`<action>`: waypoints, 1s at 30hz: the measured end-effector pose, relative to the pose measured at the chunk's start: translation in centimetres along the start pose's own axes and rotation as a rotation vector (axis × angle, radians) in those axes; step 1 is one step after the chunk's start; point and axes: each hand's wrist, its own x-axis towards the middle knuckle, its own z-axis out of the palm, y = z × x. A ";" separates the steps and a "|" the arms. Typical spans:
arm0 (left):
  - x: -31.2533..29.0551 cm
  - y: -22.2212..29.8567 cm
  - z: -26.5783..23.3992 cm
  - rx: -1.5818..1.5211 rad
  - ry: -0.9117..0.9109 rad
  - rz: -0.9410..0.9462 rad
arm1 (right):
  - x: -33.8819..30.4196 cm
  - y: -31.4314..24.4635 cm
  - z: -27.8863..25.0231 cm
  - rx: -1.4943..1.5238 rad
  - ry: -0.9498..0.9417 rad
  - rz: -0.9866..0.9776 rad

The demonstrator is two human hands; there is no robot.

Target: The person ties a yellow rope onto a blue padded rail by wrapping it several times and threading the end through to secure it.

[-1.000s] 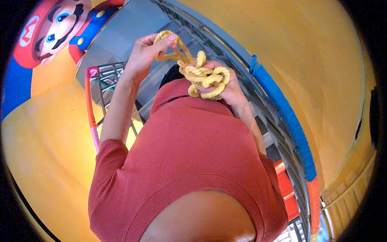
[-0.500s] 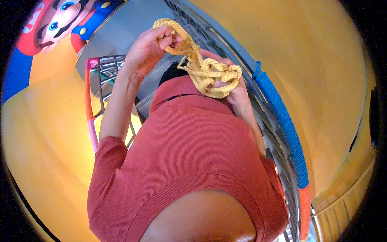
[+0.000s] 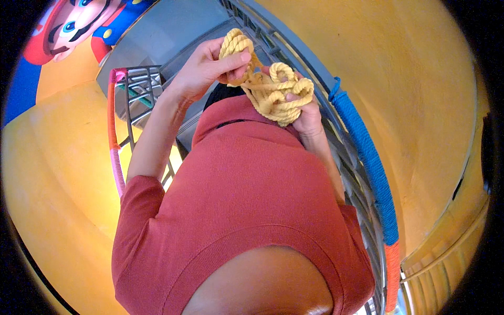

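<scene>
A tangled bundle of thick yellow rope (image 3: 275, 92) is held up in front of my red shirt (image 3: 247, 199). My left hand (image 3: 202, 71) pinches one loop of it between thumb and fingers, lifting that loop just above the bundle. Under the bundle's right side sits my right hand (image 3: 308, 119), closed on the coils, with the fingers mostly hidden by rope.
A grey metal railing (image 3: 362, 205) runs down the right, its top bar wrapped in blue rope (image 3: 367, 163) and then orange (image 3: 392, 273). On the left, a railing (image 3: 113, 131) is wrapped in orange and pink. Yellow walls stand on both sides, with a cartoon mural (image 3: 68, 26) at top left.
Both hands have shifted with the rope. My left hand has drawn a loop up and out of the bundle, and the coils now sit closer together between the hands.
</scene>
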 end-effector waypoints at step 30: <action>2.0 -0.4 -0.9 0.676 0.022 0.254 | -0.7 -2.2 1.4 -0.301 -0.043 -0.008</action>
